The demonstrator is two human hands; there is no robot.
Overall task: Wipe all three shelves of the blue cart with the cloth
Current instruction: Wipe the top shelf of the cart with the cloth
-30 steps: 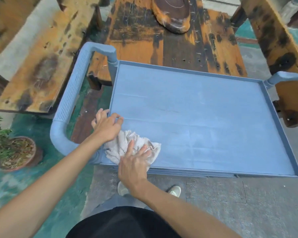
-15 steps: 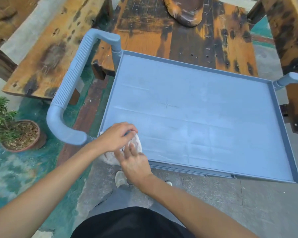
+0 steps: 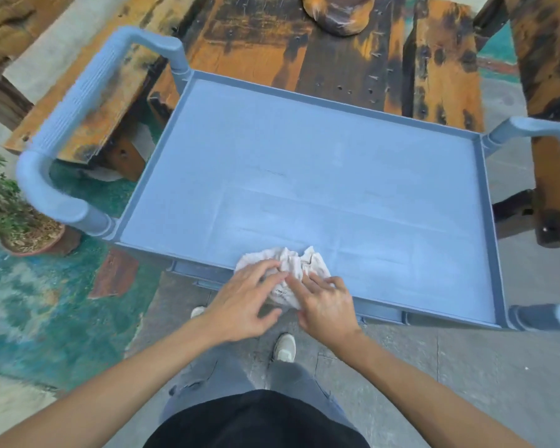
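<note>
Both hands, left hand and right hand, fingers nearly flat, have slid the bunched cloth rightward along the top shelf's near edge; wiping has barely begun.

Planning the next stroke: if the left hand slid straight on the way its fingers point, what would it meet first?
The left hand points up and right across the cloth, already under its fingertips. Past the cloth, only bare top shelf shows, up to the far rim; the right hand seems just beside that line.
</note>
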